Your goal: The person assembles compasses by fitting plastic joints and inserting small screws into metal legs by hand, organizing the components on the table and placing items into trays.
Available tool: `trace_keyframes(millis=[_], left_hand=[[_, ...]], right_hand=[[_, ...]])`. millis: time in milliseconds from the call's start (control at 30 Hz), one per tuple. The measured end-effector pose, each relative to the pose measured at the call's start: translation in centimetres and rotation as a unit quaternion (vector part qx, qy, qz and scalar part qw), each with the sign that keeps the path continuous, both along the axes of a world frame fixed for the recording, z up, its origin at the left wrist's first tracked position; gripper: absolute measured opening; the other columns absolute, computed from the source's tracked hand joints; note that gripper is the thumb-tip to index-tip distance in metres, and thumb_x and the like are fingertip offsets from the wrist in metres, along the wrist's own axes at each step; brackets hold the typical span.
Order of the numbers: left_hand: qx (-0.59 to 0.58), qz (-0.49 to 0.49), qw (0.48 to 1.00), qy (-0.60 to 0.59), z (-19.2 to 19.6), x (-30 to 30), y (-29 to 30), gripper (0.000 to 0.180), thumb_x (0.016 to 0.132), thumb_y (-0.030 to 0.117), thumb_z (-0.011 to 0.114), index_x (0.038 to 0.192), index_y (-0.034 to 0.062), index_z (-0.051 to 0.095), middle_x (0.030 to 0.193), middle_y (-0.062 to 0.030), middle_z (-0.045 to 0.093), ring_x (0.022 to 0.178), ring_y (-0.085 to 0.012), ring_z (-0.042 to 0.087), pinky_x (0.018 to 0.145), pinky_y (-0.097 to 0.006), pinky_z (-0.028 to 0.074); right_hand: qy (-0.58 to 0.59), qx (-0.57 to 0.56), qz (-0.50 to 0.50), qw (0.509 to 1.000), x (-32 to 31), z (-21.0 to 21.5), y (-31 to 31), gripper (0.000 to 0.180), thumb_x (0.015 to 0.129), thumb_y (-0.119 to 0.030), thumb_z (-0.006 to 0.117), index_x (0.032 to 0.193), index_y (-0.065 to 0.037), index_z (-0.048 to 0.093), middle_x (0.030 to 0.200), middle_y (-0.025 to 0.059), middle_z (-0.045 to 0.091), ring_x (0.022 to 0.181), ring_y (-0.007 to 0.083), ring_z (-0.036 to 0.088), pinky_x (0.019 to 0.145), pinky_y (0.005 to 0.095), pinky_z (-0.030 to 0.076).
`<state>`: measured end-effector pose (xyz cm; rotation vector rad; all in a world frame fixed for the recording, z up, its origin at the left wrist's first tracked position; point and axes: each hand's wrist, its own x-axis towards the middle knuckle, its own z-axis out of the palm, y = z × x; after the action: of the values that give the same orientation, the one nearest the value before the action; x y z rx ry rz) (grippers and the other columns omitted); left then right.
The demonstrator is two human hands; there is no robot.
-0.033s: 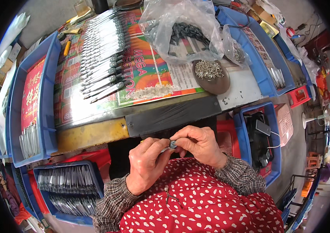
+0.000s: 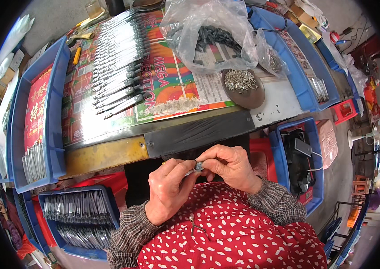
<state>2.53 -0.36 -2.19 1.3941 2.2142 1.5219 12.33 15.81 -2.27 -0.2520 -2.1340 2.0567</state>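
A person's left hand and right hand, fingertips pinched close, hold a small grey piece between them before the worktable's near edge; slim metal pieces lie far left.

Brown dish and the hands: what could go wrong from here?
The brown dish of small metal pieces sits near the front of the bench; a bump might spill them.
The left hand and right hand pinch a small grey part; a slip could drop it.
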Motion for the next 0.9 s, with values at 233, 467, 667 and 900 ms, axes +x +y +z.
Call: trace_keyframes(millis=[233,467,667,900], left_hand=[[0.0,0.003,1.0,0.003,-0.2,0.1,-0.1,0.025,0.072,-0.002,0.075,0.095,0.0018,0.065,0.079,-0.011,0.064,0.068,-0.0254,0.065,0.057,-0.033,0.052],[0.001,0.009,1.0,0.019,-0.4,0.2,0.1,0.025,0.072,-0.002,0.076,0.095,0.0021,0.065,0.079,-0.0103,0.063,0.067,-0.0247,0.064,0.057,-0.032,0.052],[0.019,0.03,0.998,0.055,-1.1,0.3,0.1,0.027,0.069,-0.002,0.077,0.094,0.0023,0.067,0.08,-0.0102,0.065,0.064,-0.0202,0.063,0.051,-0.028,0.05],[0.035,0.05,0.995,0.072,-1.3,0.5,0.4,0.026,0.069,-0.003,0.077,0.093,0.0009,0.067,0.079,-0.0113,0.065,0.061,-0.0205,0.063,0.051,-0.028,0.05]], right_hand=[[-0.027,-0.006,0.033,0.999,0.3,0.1,0.6,0.018,0.094,-0.008,0.06,0.107,0.004,0.064,0.087,0.0078,0.067,0.07,0.0112,0.066,0.061,0.0228,0.056],[0.007,0.001,0.015,1.0,0.4,-0.8,0.2,0.016,0.095,-0.009,0.059,0.107,0.001,0.064,0.083,0.0038,0.067,0.065,0.007,0.063,0.058,0.0204,0.053],[0.018,0.014,0.011,1.0,0.3,-0.9,0.1,0.017,0.094,-0.011,0.06,0.107,0.001,0.064,0.083,0.0038,0.067,0.065,0.0066,0.063,0.058,0.0204,0.054],[0.025,0.013,-0.01,1.0,0.4,-1.5,-0.4,0.017,0.094,-0.009,0.06,0.108,0.0,0.064,0.082,0.0031,0.067,0.065,0.0057,0.063,0.059,0.0201,0.054]])
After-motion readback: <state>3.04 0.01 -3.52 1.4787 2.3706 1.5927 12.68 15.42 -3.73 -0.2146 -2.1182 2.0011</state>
